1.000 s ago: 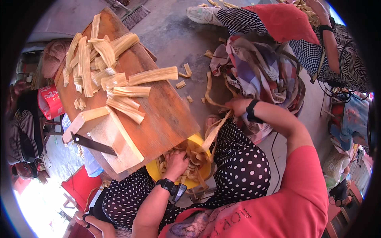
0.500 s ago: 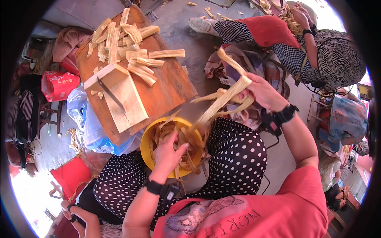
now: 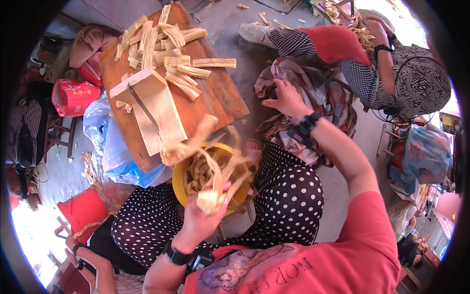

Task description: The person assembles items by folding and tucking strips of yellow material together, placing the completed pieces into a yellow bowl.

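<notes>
dark lettering runs across the red shirt point(image 3: 338, 259), and pale characters mark the red bag point(image 3: 76, 97). the left hand point(image 3: 200, 221) has its grip pinching pale strips point(image 3: 209, 200) over the yellow bucket point(image 3: 178, 188) (more strips curl inside). the right hand point(image 3: 289, 101), grip spread, hovers near the patterned cloth point(image 3: 317, 81). gray floor point(image 3: 244, 46) shows between cloth and worktop point(image 3: 220, 105), whose near edge stops just beside the bucket.

The plant strips point(image 3: 209, 202) range from straw-yellow to tan; the bucket point(image 3: 178, 182) is bright yellow and the worktop point(image 3: 218, 100) orange-brown. White polka dots cover the black trousers point(image 3: 291, 203) below a coral-red T-shirt point(image 3: 360, 232). The cloth point(image 3: 316, 85) mixes mauve, brown and cream. A co-worker's top point(image 3: 422, 78) bears black-and-white geometric patterning.
</notes>
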`<act>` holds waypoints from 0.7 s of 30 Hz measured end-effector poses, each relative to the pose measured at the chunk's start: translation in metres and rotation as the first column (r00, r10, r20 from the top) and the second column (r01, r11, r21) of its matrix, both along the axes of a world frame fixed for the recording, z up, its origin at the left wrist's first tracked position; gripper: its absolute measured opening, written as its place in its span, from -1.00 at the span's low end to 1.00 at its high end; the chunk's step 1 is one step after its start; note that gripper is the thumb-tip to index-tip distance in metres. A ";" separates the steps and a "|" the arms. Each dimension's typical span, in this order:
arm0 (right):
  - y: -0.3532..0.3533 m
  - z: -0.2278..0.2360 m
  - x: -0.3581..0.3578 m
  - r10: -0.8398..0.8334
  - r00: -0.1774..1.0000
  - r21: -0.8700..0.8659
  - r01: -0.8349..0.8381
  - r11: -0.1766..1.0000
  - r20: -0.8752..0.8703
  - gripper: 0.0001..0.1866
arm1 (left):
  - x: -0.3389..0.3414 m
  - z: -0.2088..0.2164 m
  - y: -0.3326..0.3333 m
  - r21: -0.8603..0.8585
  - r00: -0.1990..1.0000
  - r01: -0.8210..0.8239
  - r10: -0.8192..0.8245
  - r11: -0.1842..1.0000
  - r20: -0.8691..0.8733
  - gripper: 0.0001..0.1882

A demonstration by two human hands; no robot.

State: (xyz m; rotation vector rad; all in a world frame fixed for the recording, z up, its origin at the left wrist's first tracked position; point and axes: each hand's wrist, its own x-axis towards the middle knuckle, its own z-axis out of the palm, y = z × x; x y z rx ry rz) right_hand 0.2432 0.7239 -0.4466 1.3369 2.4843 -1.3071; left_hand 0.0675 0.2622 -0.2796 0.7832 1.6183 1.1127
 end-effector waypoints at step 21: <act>0.018 0.094 0.565 -0.911 0.333 0.487 0.770 0.412 0.244 -0.63 | -0.129 0.063 -0.085 -0.270 0.813 0.580 -0.567 0.769 0.133 -0.64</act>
